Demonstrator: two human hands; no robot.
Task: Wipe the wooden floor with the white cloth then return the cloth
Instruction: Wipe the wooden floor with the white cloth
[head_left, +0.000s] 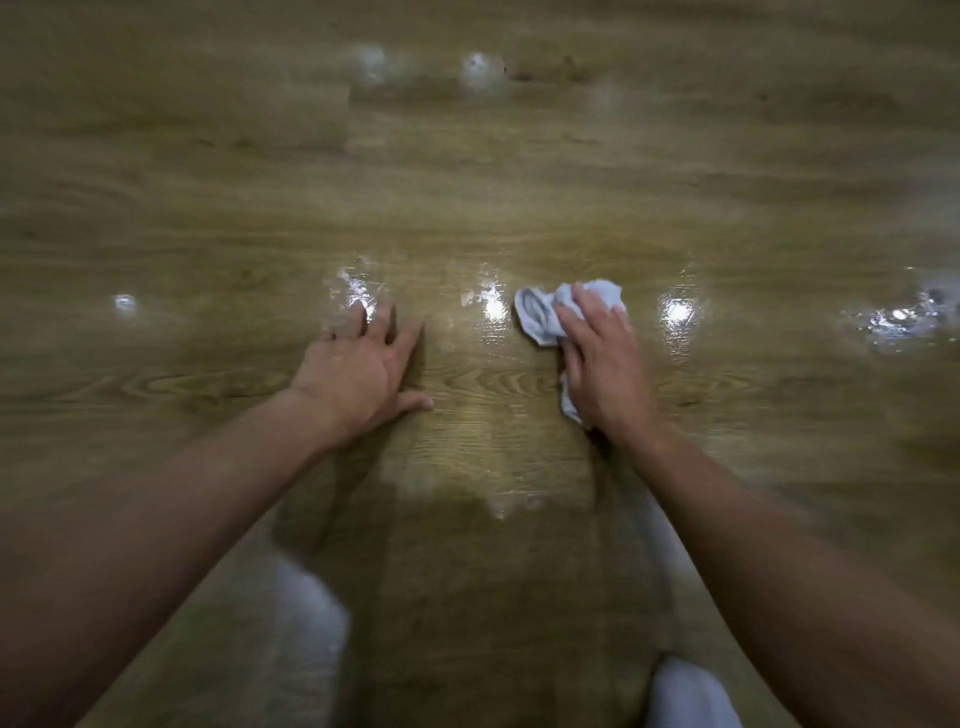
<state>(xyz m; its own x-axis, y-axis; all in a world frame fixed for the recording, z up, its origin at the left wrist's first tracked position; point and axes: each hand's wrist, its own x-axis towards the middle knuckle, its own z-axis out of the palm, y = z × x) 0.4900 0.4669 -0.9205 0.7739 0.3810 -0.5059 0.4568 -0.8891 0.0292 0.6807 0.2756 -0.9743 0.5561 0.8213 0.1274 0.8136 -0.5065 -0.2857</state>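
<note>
The wooden floor (478, 197) fills the view, glossy with bright light reflections. A crumpled white cloth (545, 314) lies on it right of centre. My right hand (597, 358) lies on top of the cloth and presses it to the floor, fingers fairly straight over it; part of the cloth sticks out ahead of the fingertips and below the thumb side. My left hand (363, 364) rests flat on the bare floor to the left, fingers spread, holding nothing.
My knees in white fabric (311, 618) show at the bottom, left and right of centre. A wet, shiny patch (904, 317) glints at the right edge. Bare floor stretches ahead and to both sides.
</note>
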